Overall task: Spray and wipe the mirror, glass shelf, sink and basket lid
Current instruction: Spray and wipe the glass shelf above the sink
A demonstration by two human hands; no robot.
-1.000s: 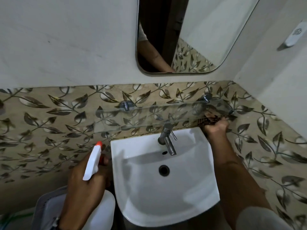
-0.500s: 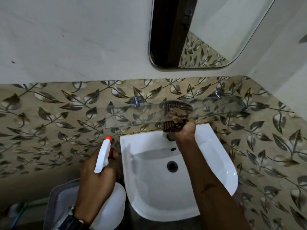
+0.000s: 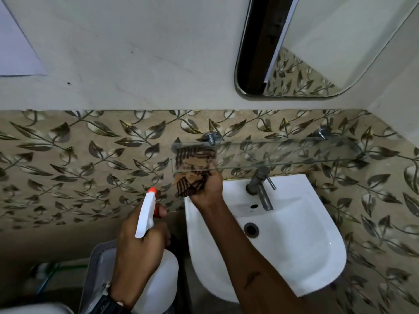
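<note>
My right hand grips a brown striped cloth and presses it against the left end of the glass shelf, under its front edge. Held low at the left, my left hand is closed round a white spray bottle with an orange nozzle. The white sink sits below the shelf. The mirror hangs on the wall at the upper right. A grey basket lid shows partly behind my left hand.
A metal tap stands at the back of the sink, just under the shelf. Two chrome brackets fix the shelf to the leaf-patterned tiles. The side wall closes in on the right.
My right hand has slid the cloth along the glass shelf from its right end to its left end. My left hand has kept the spray bottle low at the left.
</note>
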